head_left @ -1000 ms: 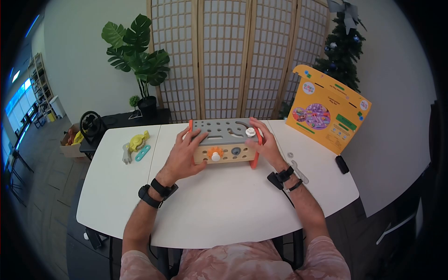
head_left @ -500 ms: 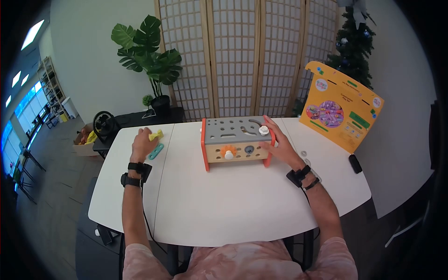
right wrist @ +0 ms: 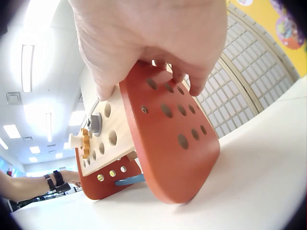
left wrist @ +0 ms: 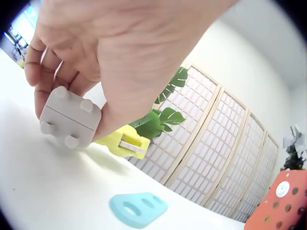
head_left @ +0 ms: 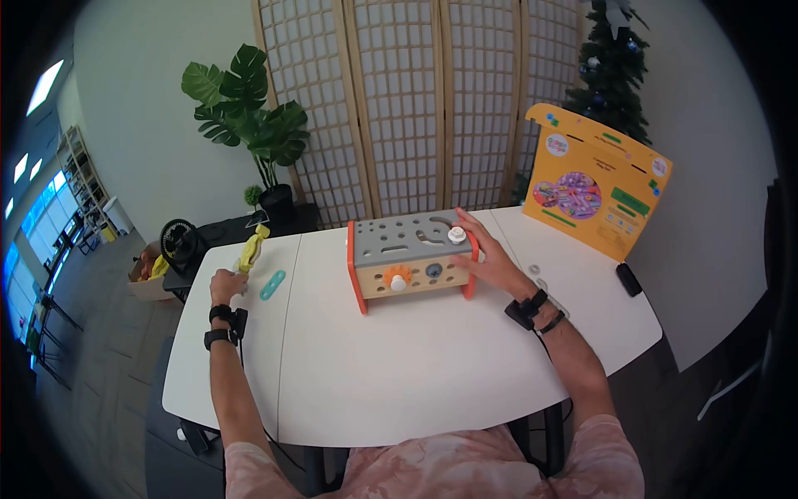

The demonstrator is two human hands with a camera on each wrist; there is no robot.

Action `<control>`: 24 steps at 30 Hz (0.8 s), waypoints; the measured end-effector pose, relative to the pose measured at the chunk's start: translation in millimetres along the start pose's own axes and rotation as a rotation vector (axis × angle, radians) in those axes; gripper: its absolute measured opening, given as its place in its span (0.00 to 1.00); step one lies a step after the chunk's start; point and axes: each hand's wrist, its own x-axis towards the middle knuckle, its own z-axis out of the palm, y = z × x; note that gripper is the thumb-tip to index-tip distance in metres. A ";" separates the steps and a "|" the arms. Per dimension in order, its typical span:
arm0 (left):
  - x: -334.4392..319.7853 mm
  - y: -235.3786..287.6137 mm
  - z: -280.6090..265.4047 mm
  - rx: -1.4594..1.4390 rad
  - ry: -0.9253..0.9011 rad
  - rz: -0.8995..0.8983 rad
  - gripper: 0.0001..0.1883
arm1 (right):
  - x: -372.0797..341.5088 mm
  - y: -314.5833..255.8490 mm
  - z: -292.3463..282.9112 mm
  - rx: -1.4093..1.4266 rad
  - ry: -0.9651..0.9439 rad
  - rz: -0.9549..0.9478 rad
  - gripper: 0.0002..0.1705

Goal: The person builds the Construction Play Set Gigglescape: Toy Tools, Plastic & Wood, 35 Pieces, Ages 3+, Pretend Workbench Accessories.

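Note:
At the left of the table, my left hand (head_left: 224, 289) pinches a grey block with several stubby round pegs (left wrist: 72, 117) between thumb and fingers. Just beyond it lies a yellow toy piece (head_left: 253, 248), partly behind the hand in the left wrist view. Beside these is a teal slotted strip (head_left: 273, 285). My right hand (head_left: 496, 266) grips the right end of a toy workbench (head_left: 374, 249), thumb at the front and fingers over the red side panel (right wrist: 168, 139). The bench carries a white knob (head_left: 456, 234) on top, plus an orange gear (head_left: 391, 274) and grey screw (head_left: 434, 270) in front.
A yellow printed box (head_left: 594, 183) stands at the back right, with a black object (head_left: 628, 279) by its corner. A small grey ring (head_left: 534, 269) lies right of the bench; a grey wrench is partly hidden by my right wrist.
My left hand has left the bench's left end, reached over to the pieces at the left, and taken hold of the grey pegged block. The right hand stays on the bench.

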 end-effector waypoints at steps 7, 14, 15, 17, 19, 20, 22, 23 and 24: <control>-95.7 167.9 -34.9 -0.929 -0.403 0.603 0.20 | -0.1 2.9 0.2 -0.041 -0.007 -0.014 0.43; -135.7 278.8 4.2 -0.963 -0.454 0.837 0.19 | 0.2 -1.8 -0.3 -0.016 -0.018 0.000 0.43; -135.7 284.8 9.2 -0.943 -0.474 0.857 0.19 | 0.0 -1.5 -0.4 -0.018 -0.014 0.001 0.43; -131.4 288.6 21.6 -0.933 -0.458 0.867 0.19 | 0.4 -2.6 0.0 -0.004 -0.015 -0.003 0.43; -122.8 289.2 33.1 -0.936 -0.438 0.865 0.19 | -0.8 -4.6 0.3 -0.004 -0.010 0.004 0.43; -120.8 289.0 32.5 -0.931 -0.444 0.864 0.19 | -1.7 -6.3 0.5 -0.005 -0.013 0.010 0.42; -116.8 286.5 32.3 -0.878 -0.423 0.870 0.19 | -2.2 -6.6 0.4 -0.017 -0.008 0.020 0.42; -111.2 282.7 37.7 -0.876 -0.428 0.864 0.19 | -1.9 -6.4 0.3 -0.034 -0.005 0.022 0.42; -105.6 280.6 43.2 -0.908 -0.418 0.910 0.19 | -1.4 -6.0 0.3 -0.032 -0.006 0.025 0.42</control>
